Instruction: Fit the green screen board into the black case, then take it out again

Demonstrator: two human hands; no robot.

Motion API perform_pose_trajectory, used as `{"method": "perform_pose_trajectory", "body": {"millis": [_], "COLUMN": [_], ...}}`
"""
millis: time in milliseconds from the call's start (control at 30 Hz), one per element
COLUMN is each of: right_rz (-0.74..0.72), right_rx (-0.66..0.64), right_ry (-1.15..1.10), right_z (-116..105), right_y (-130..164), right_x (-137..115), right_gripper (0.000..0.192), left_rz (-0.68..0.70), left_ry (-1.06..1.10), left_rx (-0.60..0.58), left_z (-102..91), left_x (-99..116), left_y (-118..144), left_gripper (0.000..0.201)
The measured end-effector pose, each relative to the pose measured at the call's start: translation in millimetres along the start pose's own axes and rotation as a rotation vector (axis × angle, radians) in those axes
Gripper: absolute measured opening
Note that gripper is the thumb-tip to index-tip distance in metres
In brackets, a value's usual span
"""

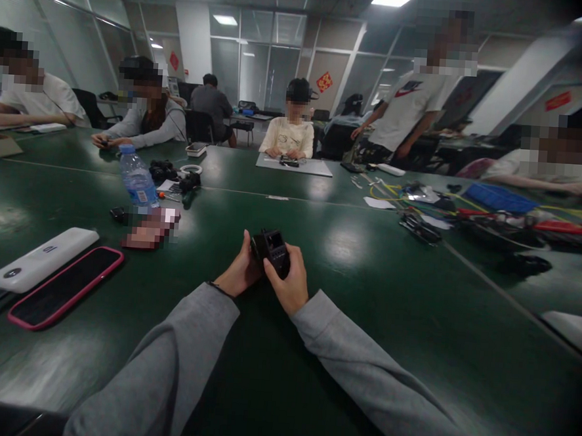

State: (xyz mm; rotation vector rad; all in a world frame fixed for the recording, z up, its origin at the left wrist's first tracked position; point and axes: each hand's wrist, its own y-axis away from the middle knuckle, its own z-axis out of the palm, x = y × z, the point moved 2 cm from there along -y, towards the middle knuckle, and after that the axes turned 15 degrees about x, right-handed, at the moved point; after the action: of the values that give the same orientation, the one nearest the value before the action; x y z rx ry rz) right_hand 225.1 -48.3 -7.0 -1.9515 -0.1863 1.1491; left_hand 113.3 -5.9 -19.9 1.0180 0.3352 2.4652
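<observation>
Black plastic, by the look of it: the boxy device (pixel 277 255) is up in the hands over the worktop (pixel 390 283), right of the bottle (pixel 138 177)! The right hand (pixel 293 279) clamps its side, thumb across the front; the left hand (pixel 241 272) sits against the other side, fingers hidden, so its grip I can't tell. Probably light, stiff, slightly slippery; I'd hold the side edges, sparing that fragile-looking screen (pixel 274 241).
</observation>
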Motion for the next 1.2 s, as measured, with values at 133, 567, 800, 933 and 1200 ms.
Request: {"method": "perform_pose_trajectory", "body": {"millis": [133, 567, 800, 933, 1200], "right_rz": [-0.003, 0.327, 0.466, 0.466, 0.314], "right_rx": [0.041, 0.037, -0.015, -0.091, -0.119], "right_ry": [-0.093, -0.233, -0.241, -0.235, -0.026], "right_z": [-6, 0, 3, 6, -1], "right_y": [-3, -22, -25, -23, -26], "right_x": [-5, 65, 81, 83, 84], "right_gripper": [0.051, 0.045, 0.053, 0.06, 0.065], "left_rz": [-0.002, -0.017, -0.013, -0.017, 0.008], "left_ry": [0.006, -0.005, -0.012, -0.043, -0.017], "left_rx": [0.089, 0.077, 0.048, 0.076, 0.017], "left_z": [-8.2, -7.9, -7.9, -7.0, -9.1], "left_x": [3, 8, 9, 10, 9], "left_y": [-6, -4, -2, 0, -4], "left_gripper": [0.064, 0.07, 0.069, 0.068, 0.068]}}
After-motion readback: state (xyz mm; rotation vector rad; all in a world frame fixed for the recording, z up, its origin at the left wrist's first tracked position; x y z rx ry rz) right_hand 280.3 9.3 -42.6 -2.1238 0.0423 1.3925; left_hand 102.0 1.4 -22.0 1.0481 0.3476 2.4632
